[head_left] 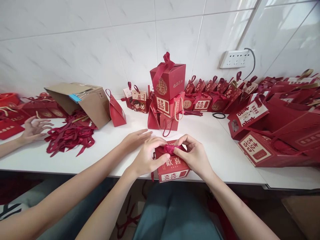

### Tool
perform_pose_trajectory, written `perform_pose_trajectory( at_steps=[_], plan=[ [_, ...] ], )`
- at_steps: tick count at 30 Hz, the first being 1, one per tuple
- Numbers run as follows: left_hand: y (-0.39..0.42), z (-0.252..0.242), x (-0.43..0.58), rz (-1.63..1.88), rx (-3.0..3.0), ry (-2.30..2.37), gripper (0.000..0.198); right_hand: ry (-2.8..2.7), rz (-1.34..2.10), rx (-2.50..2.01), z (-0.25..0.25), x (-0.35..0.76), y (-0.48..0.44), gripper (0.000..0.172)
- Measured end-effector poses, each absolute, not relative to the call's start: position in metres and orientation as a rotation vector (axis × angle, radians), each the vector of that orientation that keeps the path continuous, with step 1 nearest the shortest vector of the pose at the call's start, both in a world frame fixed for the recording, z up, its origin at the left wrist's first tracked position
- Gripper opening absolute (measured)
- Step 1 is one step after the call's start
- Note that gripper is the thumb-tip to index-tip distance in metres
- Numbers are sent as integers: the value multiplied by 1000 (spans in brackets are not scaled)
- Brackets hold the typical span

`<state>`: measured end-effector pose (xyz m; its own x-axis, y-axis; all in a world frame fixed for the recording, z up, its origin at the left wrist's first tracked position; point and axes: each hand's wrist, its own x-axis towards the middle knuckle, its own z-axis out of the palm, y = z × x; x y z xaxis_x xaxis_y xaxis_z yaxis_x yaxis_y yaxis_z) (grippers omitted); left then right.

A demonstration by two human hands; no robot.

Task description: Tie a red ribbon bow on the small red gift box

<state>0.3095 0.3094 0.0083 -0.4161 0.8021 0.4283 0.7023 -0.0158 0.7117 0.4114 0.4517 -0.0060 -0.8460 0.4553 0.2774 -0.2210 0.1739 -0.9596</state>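
Note:
A red gift box [172, 166] with gold and white lettering sits at the table's front edge before me. On its top is a dark pink ribbon bow [169, 148]. My left hand [150, 156] pinches the bow's left side between thumb and fingers. From the other side, my right hand [193, 155] grips the bow's right part with thumb and forefinger. Just behind my left hand, a co-worker's hand [136, 138] rests flat on the table, close to the box. A red tassel or cord hangs at the box's left side.
Stacked red boxes [168, 83] stand behind the gift box. Left are loose ribbons [72, 136], an open cardboard carton [82, 100] and the co-worker's other hand [35, 130]. Many finished boxes [272, 146] crowd the right. A black ring [218, 115] lies near a wall socket [236, 59].

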Motion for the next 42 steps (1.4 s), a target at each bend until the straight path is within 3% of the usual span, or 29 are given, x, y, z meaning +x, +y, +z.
perform_pose_trajectory(
  at_steps=[12,22,29,42],
  plan=[
    [310,8,317,1483,1437,2294,16,-1967,1641,-222,-4,412,452,17],
    [312,2,318,1693,1201,2022,19,-2026,1640,-161,0,417,455,12],
    [315,4,324,1651,1154,2102,19,-2020,1612,-185,-4,415,453,11],
    [316,3,326,1704,968,1802,31,-2115,1468,-180,-3,416,454,10]
  ],
)
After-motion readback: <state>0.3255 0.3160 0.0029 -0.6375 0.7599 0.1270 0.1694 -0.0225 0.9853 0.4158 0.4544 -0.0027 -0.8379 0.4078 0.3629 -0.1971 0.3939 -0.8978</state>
